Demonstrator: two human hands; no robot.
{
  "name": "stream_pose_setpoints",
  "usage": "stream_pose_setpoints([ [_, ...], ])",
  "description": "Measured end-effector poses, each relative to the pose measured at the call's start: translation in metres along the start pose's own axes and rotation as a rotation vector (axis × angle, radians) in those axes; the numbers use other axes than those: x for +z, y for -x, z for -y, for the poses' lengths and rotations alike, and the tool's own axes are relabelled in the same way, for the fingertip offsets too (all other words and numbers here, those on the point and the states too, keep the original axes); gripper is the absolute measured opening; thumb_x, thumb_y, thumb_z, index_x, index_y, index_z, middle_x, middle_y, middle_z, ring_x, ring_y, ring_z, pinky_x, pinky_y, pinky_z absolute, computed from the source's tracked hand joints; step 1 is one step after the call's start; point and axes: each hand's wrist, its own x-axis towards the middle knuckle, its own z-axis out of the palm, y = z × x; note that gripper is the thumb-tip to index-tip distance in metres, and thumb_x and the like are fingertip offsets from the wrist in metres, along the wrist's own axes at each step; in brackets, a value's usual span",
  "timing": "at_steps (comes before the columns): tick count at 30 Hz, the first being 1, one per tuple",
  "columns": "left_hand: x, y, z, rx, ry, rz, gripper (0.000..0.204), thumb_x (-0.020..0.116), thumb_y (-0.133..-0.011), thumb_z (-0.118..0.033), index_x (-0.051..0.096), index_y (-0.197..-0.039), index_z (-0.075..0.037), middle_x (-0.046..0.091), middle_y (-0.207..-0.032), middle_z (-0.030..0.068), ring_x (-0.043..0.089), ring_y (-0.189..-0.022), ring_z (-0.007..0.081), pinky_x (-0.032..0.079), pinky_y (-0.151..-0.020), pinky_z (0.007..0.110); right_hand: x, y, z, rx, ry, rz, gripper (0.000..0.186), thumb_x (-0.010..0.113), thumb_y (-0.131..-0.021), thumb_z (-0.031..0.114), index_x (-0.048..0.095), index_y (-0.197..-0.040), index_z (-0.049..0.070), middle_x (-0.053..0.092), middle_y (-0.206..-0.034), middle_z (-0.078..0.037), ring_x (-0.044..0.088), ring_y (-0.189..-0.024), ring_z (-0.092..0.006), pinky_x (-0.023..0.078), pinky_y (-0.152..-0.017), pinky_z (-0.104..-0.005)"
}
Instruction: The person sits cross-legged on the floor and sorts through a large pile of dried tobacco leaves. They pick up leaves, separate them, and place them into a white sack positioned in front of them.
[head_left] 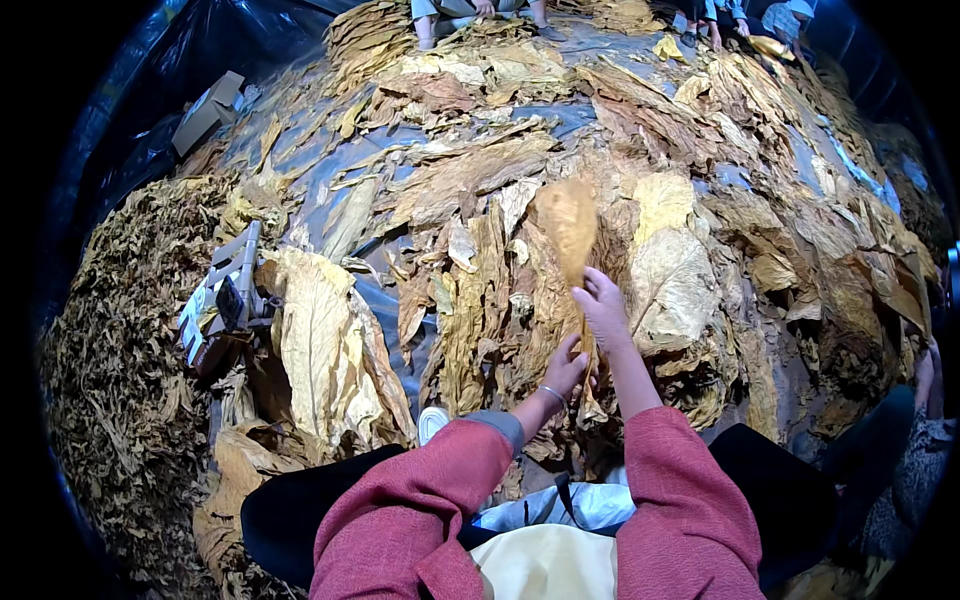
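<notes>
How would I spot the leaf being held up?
Find the right red sleeve at the bottom; follow it up to the right hand. Beyond is the leaf: golden-brown, tapering downward, held up while its neighbours lie spread below.

- Both arms reach forward from the lower edge, the elbows out wide and the forearms slanting in toward each other.
- The left forearm (pixel 528 414) shows bare just below the hand, its red sleeve (pixel 420 495) pushed back; a thin bangle (pixel 553 394) circles the wrist.
- The left hand (pixel 566 372) sits lower and nearer the body, thumb raised, fingers curled inward as if gripping.
- The right forearm (pixel 633 375) is bared too, rising more steeply out of its own sleeve (pixel 690 500).
- The right hand (pixel 606 312) is just above the left, fingers bent and pointing up and leftward; I can't tell how firmly they close.
</notes>
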Motion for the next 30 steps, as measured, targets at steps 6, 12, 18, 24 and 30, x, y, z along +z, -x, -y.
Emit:
stream_pose_setpoints([
  [6,-0.040,0.001,-0.009,-0.169,-0.046,0.067,0.034,0.048,-0.081,-0.008,0.045,-0.115,-0.005,0.057,-0.093,0.0017,0.053,-0.077,0.0114,0.043,-0.065,0.024,0.040,0.018,0.004,-0.111,0.464,0.265,0.037,0.052,-0.074,0.015,0.051,-0.108,0.000,0.055,-0.105,-0.017,0.052,-0.099,-0.0302,0.039,-0.088,-0.0332],
  [12,-0.053,-0.003,0.007,-0.344,0.159,-0.136,0.020,0.043,-0.084,-0.034,0.052,-0.089,-0.016,0.052,-0.075,-0.0055,0.044,-0.062,0.0064,0.034,-0.052,0.021,0.044,0.032,-0.019,-0.201,0.623,0.335,0.030,0.052,-0.073,0.012,0.054,-0.102,0.001,0.056,-0.101,-0.018,0.052,-0.095,-0.0318,0.040,-0.084,-0.0343],
  [18,-0.056,-0.011,0.005,-0.049,0.112,-0.308,0.021,0.046,-0.084,-0.024,0.053,-0.096,-0.008,0.055,-0.079,0.0006,0.052,-0.065,0.0096,0.042,-0.057,0.024,0.046,0.036,-0.018,-0.112,0.620,0.377,0.028,0.052,-0.074,0.013,0.056,-0.098,0.001,0.058,-0.095,-0.019,0.055,-0.091,-0.0306,0.042,-0.081,-0.0337],
  [24,-0.066,-0.018,0.009,0.199,-0.198,-0.304,0.024,0.050,-0.083,-0.020,0.053,-0.099,-0.002,0.057,-0.081,0.0038,0.053,-0.068,0.0107,0.044,-0.056,0.027,0.052,0.031,0.001,-0.022,0.569,0.303,0.030,0.053,-0.074,0.014,0.055,-0.102,0.002,0.055,-0.103,-0.018,0.052,-0.098,-0.0293,0.039,-0.086,-0.0330],
  [30,-0.023,-0.016,-0.046,0.337,-0.861,-0.267,0.017,0.049,-0.077,-0.001,0.053,-0.093,-0.002,0.059,-0.079,0.0087,0.056,-0.063,0.0195,0.045,-0.058,0.031,0.033,0.013,0.009,-0.063,0.354,0.014,0.058,0.061,-0.072,0.023,0.039,-0.119,-0.003,0.041,-0.122,-0.021,0.040,-0.113,-0.0304,0.030,-0.096,-0.0335],
])
